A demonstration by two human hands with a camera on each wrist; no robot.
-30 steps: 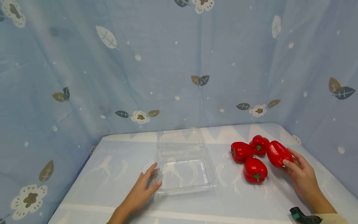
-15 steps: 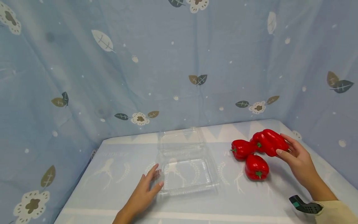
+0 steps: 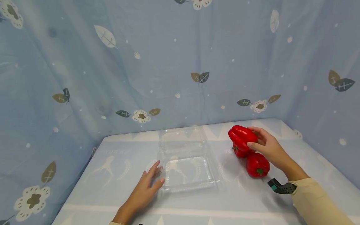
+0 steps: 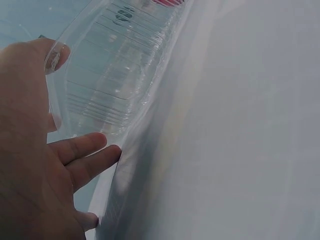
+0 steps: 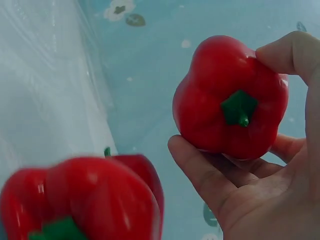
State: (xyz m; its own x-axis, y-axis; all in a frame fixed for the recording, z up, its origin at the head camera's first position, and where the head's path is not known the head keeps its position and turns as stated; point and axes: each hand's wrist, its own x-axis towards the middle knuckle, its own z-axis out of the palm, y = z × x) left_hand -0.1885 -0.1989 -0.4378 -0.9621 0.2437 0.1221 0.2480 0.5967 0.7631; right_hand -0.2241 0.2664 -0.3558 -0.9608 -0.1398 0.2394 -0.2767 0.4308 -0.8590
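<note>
My right hand (image 3: pixel 268 148) grips a red bell pepper (image 3: pixel 242 137) between thumb and fingers. In the right wrist view, the held pepper (image 5: pixel 227 102) shows its green stem towards the camera. Below it in the head view are a partly covered red pepper (image 3: pixel 239 153) and another red pepper (image 3: pixel 257 165) nearer to me. A fourth pepper, seen earlier, is hidden around the right hand. My left hand (image 3: pixel 144 189) lies at the left side of a clear plastic clamshell box (image 3: pixel 191 187). Its fingers are loosely spread, fingertips right at the box wall (image 4: pixel 100 90).
The hinged lid (image 3: pixel 182 136) of the box lies back, towards the blue patterned curtain (image 3: pixel 177 62) behind the table. Pale printed cloth (image 3: pixel 109 175) covers the tabletop. A dark band (image 3: pixel 282 187) sits at the right wrist, by a cream sleeve (image 3: pixel 317 200).
My right hand has carried the gripped pepper up and leftward, from the right of the group to over the leftmost pepper. The left hand keeps its place at the box.
</note>
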